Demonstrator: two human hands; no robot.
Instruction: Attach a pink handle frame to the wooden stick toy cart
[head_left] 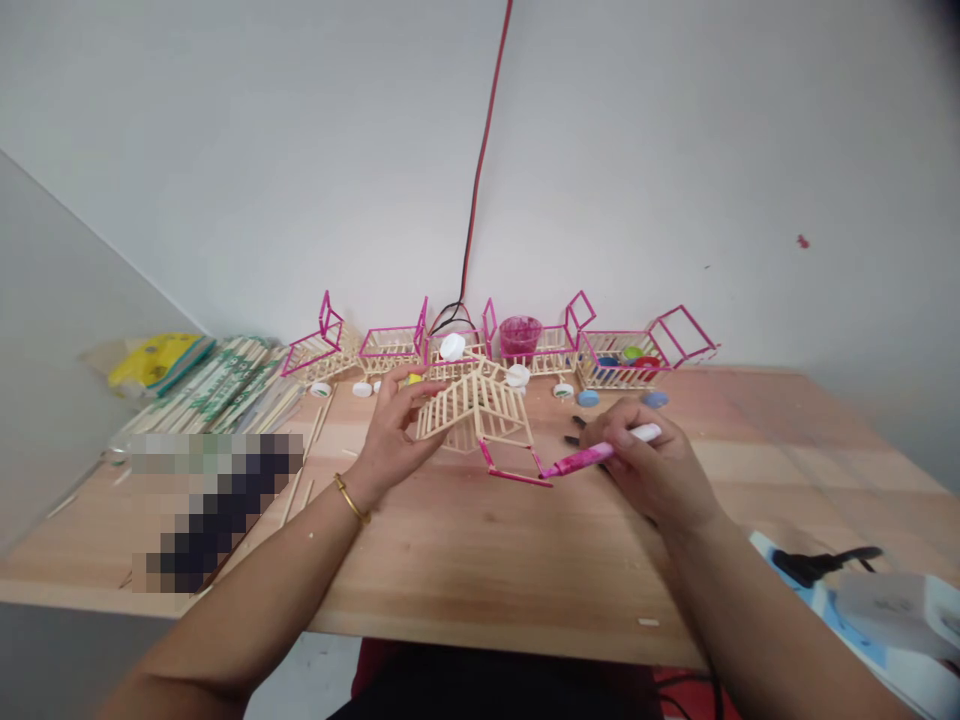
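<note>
My left hand [395, 425], with a gold bangle at the wrist, grips a small cart built of thin wooden sticks [480, 405]. The cart is tilted, its white wheels [452, 347] turned up and away from me. A handle frame [517, 475] at its near end is coloured pink. In my right hand [649, 460] is a pink marker with a white end [585, 459], held between thumb and fingers. The marker's tip meets the handle frame near its right corner.
Several similar carts with pink rims [390, 342] line the wall. A pink-stained cup [520, 338] stands among them. Packets of sticks [217, 385] and a yellow bag [157, 362] lie at left. Loose sticks [304, 470] lie nearby. A white device [896, 610] sits at the right edge.
</note>
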